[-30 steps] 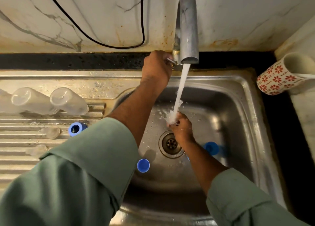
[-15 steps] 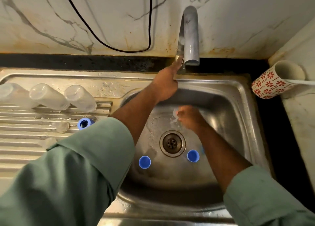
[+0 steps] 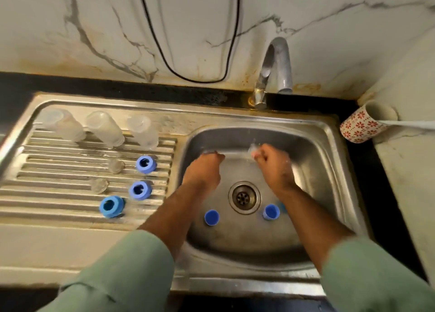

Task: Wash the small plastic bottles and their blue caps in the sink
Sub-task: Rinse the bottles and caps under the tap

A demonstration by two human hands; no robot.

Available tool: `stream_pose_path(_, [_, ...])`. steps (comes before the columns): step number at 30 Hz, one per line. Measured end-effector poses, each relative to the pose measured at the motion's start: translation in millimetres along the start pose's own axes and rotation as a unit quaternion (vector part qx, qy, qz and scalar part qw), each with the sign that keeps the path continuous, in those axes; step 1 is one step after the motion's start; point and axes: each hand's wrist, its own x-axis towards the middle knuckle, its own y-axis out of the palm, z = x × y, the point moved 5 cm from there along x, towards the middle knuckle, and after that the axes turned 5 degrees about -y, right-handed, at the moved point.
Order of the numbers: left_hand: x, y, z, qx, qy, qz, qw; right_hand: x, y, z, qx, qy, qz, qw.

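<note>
A small clear piece (image 3: 252, 149), blurred and not identifiable, is pinched in the curled fingers of the right hand (image 3: 274, 168) over the far part of the sink (image 3: 329, 170). The left hand (image 3: 204, 170) hangs beside it over the basin, fingers curled down; whether it holds anything cannot be told. Two blue caps (image 3: 211, 217) (image 3: 270, 211) lie on the basin floor, near of the hands, either side of the drain (image 3: 244, 197). On the drainboard (image 3: 58, 194) to the left, three bottles (image 3: 63, 125) (image 3: 105, 128) (image 3: 143, 131) stand at the far edge; three blue caps (image 3: 146, 164) (image 3: 140, 190) (image 3: 111, 206) and two clear inserts (image 3: 115, 166) (image 3: 99, 185) lie nearer. The tap (image 3: 277, 66) rises at the far rim. A patterned mug (image 3: 363, 128) lies on its side at right, against the marble wall (image 3: 117, 29).
</note>
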Motion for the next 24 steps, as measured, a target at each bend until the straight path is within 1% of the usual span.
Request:
stream_pose_path(1, [-7, -4, 0, -0.012, 0.011, -0.008, 1.000, -4, 5, 1, -0.035, 0.018, 0.064, 0.997])
stream_pose_path(2, [-13, -8, -1, -0.033, 0.022, -0.017, 0.999, -7, 6, -2, -0.054, 0.046, 0.097, 0.993])
stream_pose_path(3, [-21, -15, 0, -0.049, 0.033, -0.035, 0.998, -8, -1, 1, -0.040, 0.056, 0.076, 0.995])
stream_pose_path(4, [-33, -27, 9, -0.069, 0.038, -0.058, 0.995, -8, -9, 16, -0.006, 0.043, 0.030, 0.999])
stream_pose_path(5, [-41, -40, 22, -0.091, 0.043, -0.086, 0.991, -8, -20, 38, 0.036, 0.015, -0.019, 0.999])
stream_pose_path(6, [-55, -55, 46, -0.112, 0.038, -0.114, 0.986, -14, -24, 73, 0.064, -0.031, -0.051, 0.996])
stream_pose_path(7, [-65, -67, 65, -0.123, 0.032, -0.136, 0.982, -21, -29, 104, 0.080, -0.070, -0.063, 0.992])
stream_pose_path(11, [-94, -105, 163, -0.126, -0.019, -0.176, 0.976, -53, -6, 224, 0.108, -0.205, -0.007, 0.973])
stream_pose_path(13, [-103, -116, 214, -0.104, -0.045, -0.173, 0.978, -61, 13, 271, 0.127, -0.246, 0.011, 0.961])
stream_pose_path(14, [-105, -118, 237, -0.085, -0.064, -0.159, 0.981, -61, 23, 291, 0.120, -0.262, 0.016, 0.957])
stream_pose_path(16, [-103, -118, 280, -0.041, -0.090, -0.111, 0.989, -58, 45, 329, 0.085, -0.284, 0.025, 0.955])
stream_pose_path(18, [-98, -115, 311, -0.009, -0.098, -0.064, 0.993, -49, 67, 362, 0.045, -0.295, 0.032, 0.954])
stream_pose_path(21, [-91, -112, 333, -0.011, -0.077, -0.039, 0.996, -31, 97, 398, -0.025, -0.294, 0.037, 0.955])
stream_pose_path(24, [-87, -109, 337, 0.029, -0.057, -0.038, 0.997, -16, 125, 417, -0.077, -0.268, 0.076, 0.957])
